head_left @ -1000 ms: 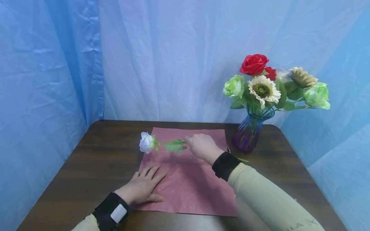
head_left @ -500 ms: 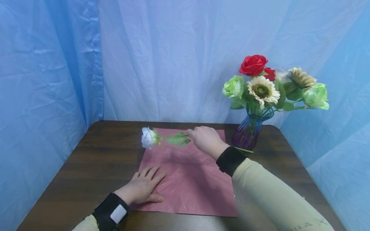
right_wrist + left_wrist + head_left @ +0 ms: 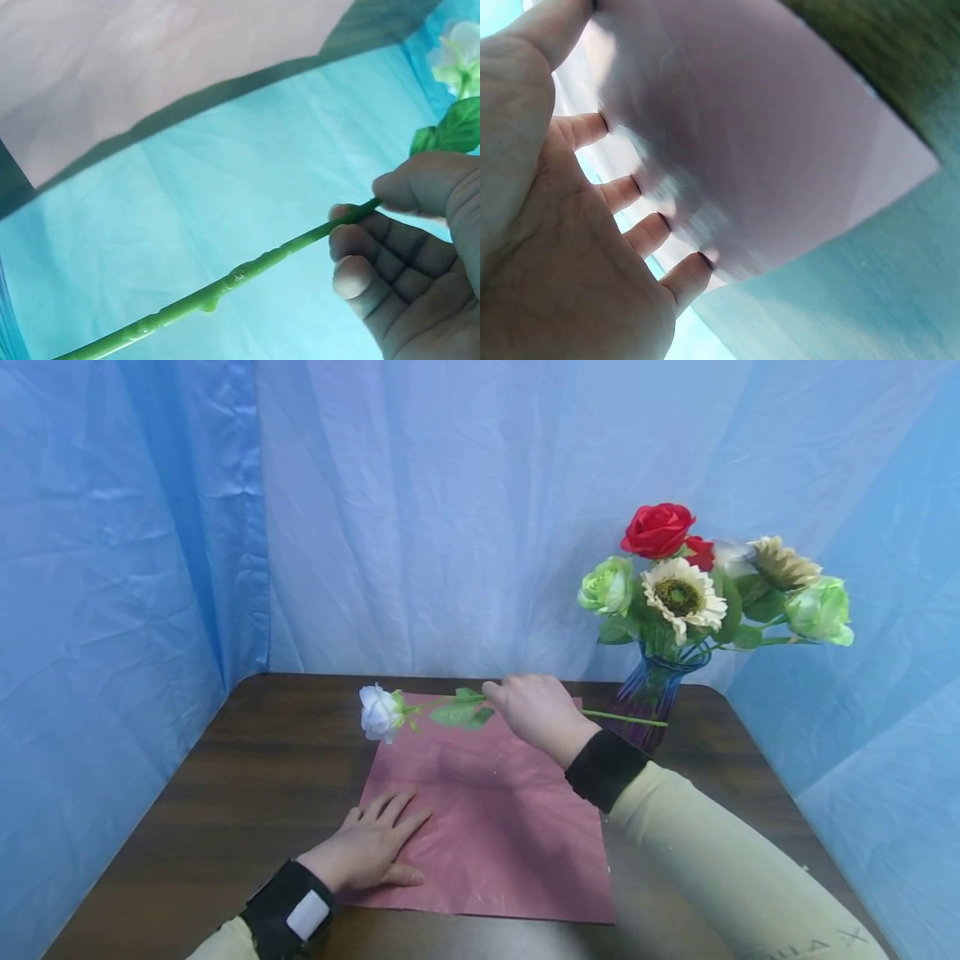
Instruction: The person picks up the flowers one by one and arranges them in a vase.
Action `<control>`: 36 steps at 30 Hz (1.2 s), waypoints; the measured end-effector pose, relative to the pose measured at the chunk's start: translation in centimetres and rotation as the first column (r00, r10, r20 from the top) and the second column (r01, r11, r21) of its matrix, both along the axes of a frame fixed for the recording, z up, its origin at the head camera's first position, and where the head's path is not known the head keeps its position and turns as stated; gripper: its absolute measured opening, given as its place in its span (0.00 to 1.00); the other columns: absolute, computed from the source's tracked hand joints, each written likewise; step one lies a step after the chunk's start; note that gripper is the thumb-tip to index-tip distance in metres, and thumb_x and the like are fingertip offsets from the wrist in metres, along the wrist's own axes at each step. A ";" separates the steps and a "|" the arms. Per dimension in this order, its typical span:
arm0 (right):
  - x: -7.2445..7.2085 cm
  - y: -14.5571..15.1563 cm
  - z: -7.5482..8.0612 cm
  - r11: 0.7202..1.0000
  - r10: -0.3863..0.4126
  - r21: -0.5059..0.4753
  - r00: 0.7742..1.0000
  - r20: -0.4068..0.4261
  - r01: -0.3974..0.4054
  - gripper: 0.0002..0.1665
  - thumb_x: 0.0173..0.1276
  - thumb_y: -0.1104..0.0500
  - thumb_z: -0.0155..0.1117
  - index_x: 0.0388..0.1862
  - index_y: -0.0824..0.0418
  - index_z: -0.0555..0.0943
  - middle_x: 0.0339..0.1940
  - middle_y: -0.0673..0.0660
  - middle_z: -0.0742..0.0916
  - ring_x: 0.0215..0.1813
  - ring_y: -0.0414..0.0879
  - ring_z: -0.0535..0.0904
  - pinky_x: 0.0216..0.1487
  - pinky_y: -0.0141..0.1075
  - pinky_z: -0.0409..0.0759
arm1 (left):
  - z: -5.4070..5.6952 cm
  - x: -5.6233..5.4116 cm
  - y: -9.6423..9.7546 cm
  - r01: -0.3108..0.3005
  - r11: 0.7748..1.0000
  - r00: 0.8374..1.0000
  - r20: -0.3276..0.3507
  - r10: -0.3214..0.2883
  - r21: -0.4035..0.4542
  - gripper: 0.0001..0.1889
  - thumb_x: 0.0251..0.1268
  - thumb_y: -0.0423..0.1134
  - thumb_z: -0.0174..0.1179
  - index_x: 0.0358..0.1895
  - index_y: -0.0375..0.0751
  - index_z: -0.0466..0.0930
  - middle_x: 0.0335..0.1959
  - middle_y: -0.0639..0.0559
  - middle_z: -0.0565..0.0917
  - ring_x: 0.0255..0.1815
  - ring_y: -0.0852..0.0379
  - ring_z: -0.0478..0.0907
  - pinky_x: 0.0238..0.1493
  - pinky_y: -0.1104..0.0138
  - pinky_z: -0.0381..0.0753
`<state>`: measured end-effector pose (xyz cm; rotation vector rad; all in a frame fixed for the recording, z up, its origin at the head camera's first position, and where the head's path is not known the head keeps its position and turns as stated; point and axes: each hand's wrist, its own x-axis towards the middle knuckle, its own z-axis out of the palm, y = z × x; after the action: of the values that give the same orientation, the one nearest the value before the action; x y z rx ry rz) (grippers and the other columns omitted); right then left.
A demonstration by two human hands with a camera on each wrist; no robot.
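My right hand (image 3: 534, 714) pinches the green stem of a white rose (image 3: 382, 713) between thumb and fingers. The rose lies sideways above the far part of a pink paper sheet (image 3: 487, 818), its bloom to the left and its stem end reaching right, in front of the vase. In the right wrist view the bare stem (image 3: 225, 281) runs down to the left from my fingertips, with leaves (image 3: 457, 127) beyond the thumb. My left hand (image 3: 367, 843) rests flat with spread fingers on the sheet's near left part. In the left wrist view its fingertips (image 3: 651, 232) touch the paper.
A blue and purple glass vase (image 3: 645, 697) stands at the back right of the dark wooden table (image 3: 247, 793). It holds a red rose (image 3: 659, 529), a cream sunflower (image 3: 684, 597), green roses and other flowers. Pale blue curtains (image 3: 450, 527) hang behind and at both sides.
My right hand has lifted the white rose upward and away toward the back of the sheet, baring more stem on the right. My left hand has stayed still.
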<state>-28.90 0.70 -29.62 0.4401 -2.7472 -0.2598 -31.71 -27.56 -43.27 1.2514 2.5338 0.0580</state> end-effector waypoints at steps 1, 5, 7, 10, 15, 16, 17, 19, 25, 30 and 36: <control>0.1 -0.1 0.2 1.000 0.003 0.005 1.000 -0.003 -0.003 0.08 0.71 0.59 0.68 0.33 0.57 0.78 0.25 0.54 0.82 0.27 0.51 0.80 0.21 0.44 0.79 | 0.0 0.0 0.0 0.001 1.000 1.000 0.001 -0.001 0.001 0.48 0.60 0.75 0.57 0.80 0.56 0.59 0.82 0.43 0.54 0.79 0.37 0.53 0.66 0.38 0.65; 0.1 -0.4 0.7 0.999 0.020 0.042 0.999 -0.048 -0.018 0.07 0.71 0.61 0.68 0.34 0.57 0.78 0.26 0.54 0.82 0.29 0.51 0.81 0.22 0.45 0.80 | -0.1 0.0 0.0 0.001 1.000 1.000 -0.001 -0.001 -0.001 0.48 0.60 0.75 0.57 0.80 0.56 0.59 0.82 0.43 0.54 0.79 0.37 0.53 0.66 0.38 0.65; 0.2 -0.5 0.8 0.998 0.032 0.061 0.996 -0.081 -0.027 0.06 0.70 0.60 0.68 0.34 0.57 0.79 0.26 0.54 0.82 0.29 0.51 0.81 0.23 0.45 0.80 | -0.1 0.0 0.1 -0.002 1.000 1.000 0.002 0.002 -0.003 0.48 0.61 0.75 0.57 0.81 0.56 0.59 0.82 0.43 0.54 0.79 0.37 0.52 0.67 0.38 0.65; 0.2 -0.6 1.0 0.994 0.058 0.096 0.989 -0.134 -0.045 0.06 0.67 0.62 0.70 0.33 0.57 0.79 0.26 0.54 0.82 0.29 0.50 0.80 0.24 0.43 0.80 | 0.0 0.0 0.1 -0.006 1.000 1.000 0.005 0.006 -0.007 0.48 0.60 0.75 0.57 0.81 0.57 0.58 0.82 0.43 0.54 0.80 0.38 0.52 0.67 0.39 0.65; 0.2 -0.6 1.2 0.988 0.083 0.142 0.978 -0.193 -0.056 0.09 0.64 0.69 0.69 0.32 0.56 0.79 0.25 0.54 0.82 0.28 0.50 0.79 0.25 0.42 0.80 | -0.1 -0.1 0.1 -0.006 1.000 1.000 0.011 0.006 -0.001 0.49 0.60 0.75 0.57 0.81 0.56 0.58 0.82 0.43 0.53 0.79 0.37 0.52 0.67 0.38 0.64; 0.2 -0.6 1.3 0.987 0.087 0.147 0.976 -0.199 -0.058 0.09 0.64 0.69 0.69 0.32 0.56 0.79 0.25 0.54 0.82 0.28 0.49 0.79 0.24 0.42 0.80 | -0.2 -0.1 0.0 0.001 1.000 1.000 0.011 -0.001 0.004 0.49 0.60 0.75 0.57 0.81 0.56 0.58 0.82 0.42 0.53 0.79 0.37 0.52 0.67 0.37 0.64; 0.2 -0.6 1.4 0.987 0.090 0.151 0.975 -0.204 -0.060 0.09 0.64 0.69 0.69 0.32 0.56 0.79 0.25 0.54 0.82 0.28 0.49 0.79 0.24 0.42 0.80 | -0.2 -0.2 0.0 0.005 1.000 1.000 0.012 -0.005 0.009 0.49 0.61 0.75 0.57 0.81 0.55 0.58 0.82 0.42 0.53 0.79 0.36 0.51 0.67 0.37 0.64; 0.2 -0.7 1.5 0.985 0.097 0.160 0.973 -0.210 -0.063 0.09 0.65 0.69 0.69 0.33 0.56 0.79 0.25 0.54 0.82 0.28 0.49 0.79 0.24 0.42 0.80 | -0.4 -0.3 -0.1 0.016 0.999 1.000 0.011 -0.017 0.028 0.49 0.61 0.76 0.56 0.81 0.54 0.58 0.82 0.41 0.53 0.79 0.36 0.52 0.66 0.35 0.64; 0.4 -0.7 2.2 0.980 0.121 0.183 0.966 -0.230 -0.079 0.11 0.65 0.73 0.66 0.31 0.58 0.79 0.24 0.54 0.81 0.27 0.49 0.78 0.22 0.41 0.79 | -0.5 -0.3 -0.1 0.019 0.999 1.000 0.014 -0.020 0.037 0.49 0.61 0.76 0.55 0.80 0.53 0.59 0.82 0.41 0.54 0.78 0.35 0.52 0.65 0.34 0.64; 0.7 -0.6 3.0 0.973 0.149 0.210 0.954 -0.262 -0.095 0.12 0.64 0.75 0.63 0.31 0.58 0.79 0.24 0.54 0.80 0.26 0.49 0.77 0.20 0.40 0.77 | 0.2 0.2 0.2 -0.014 1.000 1.000 0.024 0.014 0.005 0.47 0.61 0.74 0.58 0.80 0.56 0.60 0.82 0.43 0.54 0.79 0.36 0.53 0.67 0.35 0.64; 0.9 -0.3 3.4 0.966 0.178 0.233 0.939 -0.295 -0.110 0.11 0.64 0.75 0.64 0.33 0.59 0.81 0.25 0.55 0.81 0.26 0.49 0.78 0.22 0.40 0.77 | 0.1 0.1 0.2 -0.023 1.000 0.999 0.037 0.023 -0.006 0.48 0.60 0.74 0.58 0.80 0.57 0.59 0.82 0.43 0.53 0.79 0.36 0.53 0.67 0.34 0.63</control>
<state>-28.00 0.37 -26.20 0.5991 -2.3711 -0.5408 -31.65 -27.37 -43.12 1.2079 2.5156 0.0780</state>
